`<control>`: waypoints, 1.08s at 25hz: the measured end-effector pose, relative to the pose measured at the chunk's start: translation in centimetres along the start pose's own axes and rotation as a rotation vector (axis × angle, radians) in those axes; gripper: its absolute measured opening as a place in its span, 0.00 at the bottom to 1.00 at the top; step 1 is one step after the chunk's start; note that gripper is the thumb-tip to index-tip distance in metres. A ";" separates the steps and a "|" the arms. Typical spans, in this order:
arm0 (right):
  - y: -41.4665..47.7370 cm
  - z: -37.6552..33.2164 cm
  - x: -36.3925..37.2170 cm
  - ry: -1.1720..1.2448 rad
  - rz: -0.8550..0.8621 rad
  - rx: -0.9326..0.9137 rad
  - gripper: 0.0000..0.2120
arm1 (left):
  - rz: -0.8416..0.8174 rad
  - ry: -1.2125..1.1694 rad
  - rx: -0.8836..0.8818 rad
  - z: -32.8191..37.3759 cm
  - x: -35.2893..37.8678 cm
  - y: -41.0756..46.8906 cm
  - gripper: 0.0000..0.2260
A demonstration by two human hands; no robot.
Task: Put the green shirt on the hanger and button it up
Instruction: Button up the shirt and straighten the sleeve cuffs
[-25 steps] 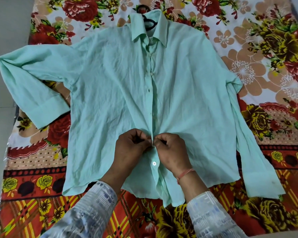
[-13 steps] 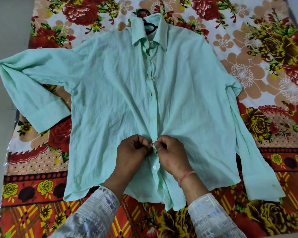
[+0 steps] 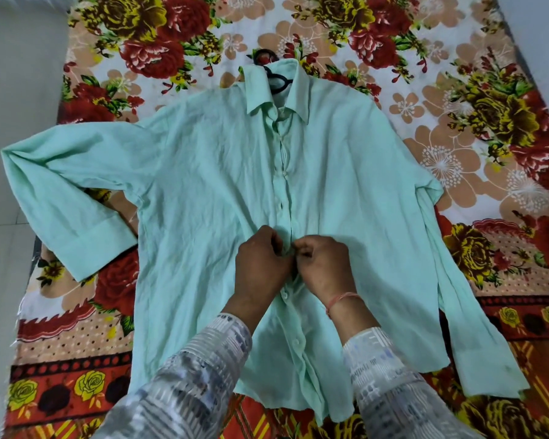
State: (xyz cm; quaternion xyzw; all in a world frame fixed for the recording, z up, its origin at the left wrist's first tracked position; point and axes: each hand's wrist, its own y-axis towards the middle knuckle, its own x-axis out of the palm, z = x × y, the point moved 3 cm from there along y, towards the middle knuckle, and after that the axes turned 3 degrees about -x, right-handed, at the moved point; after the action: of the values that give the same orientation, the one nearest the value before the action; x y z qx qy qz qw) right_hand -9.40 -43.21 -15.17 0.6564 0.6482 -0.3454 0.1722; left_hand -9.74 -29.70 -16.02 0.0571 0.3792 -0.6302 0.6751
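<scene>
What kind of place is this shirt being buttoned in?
Most likely a home bedroom. The green shirt lies flat on a flower-patterned bedsheet spread like a bed cover, with pale floor beside it and a black hanger at the collar.

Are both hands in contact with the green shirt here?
Touching. The head view shows the left hand and the right hand pinching the green shirt along its button strip, with no gap visible.
</scene>
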 end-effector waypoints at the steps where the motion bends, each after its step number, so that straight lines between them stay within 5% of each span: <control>1: 0.1 0.3 0.1 -0.001 -0.021 0.005 0.16 | -0.007 0.036 0.022 -0.2 0.1 0.1 0.09; 5: -0.5 0.5 0.3 0.035 -0.091 0.011 0.15 | 0.005 0.015 -0.004 -0.8 -0.8 0.8 0.07; 11: -0.4 -0.1 1.1 -0.209 -0.002 -0.144 0.05 | -0.164 -0.507 -0.238 -2.8 -1.5 1.0 0.10; 17: 0.2 0.6 1.3 0.279 0.003 0.226 0.05 | -0.171 -0.583 -0.259 -3.3 -1.2 1.2 0.09; 23: 0.9 0.3 1.3 0.360 -0.074 0.291 0.04 | -0.185 -0.716 -0.318 -2.6 -1.7 1.0 0.07; 27: 1.5 0.5 1.0 0.312 -0.147 0.245 0.07 | -0.147 -0.513 -0.264 -2.2 -1.6 1.2 0.11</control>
State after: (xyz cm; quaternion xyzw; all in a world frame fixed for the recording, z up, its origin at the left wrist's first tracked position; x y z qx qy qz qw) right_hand -8.13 -42.91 -16.54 0.6690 0.6663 -0.3274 -0.0368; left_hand -9.49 -26.93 -17.14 -0.2200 0.2781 -0.6166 0.7029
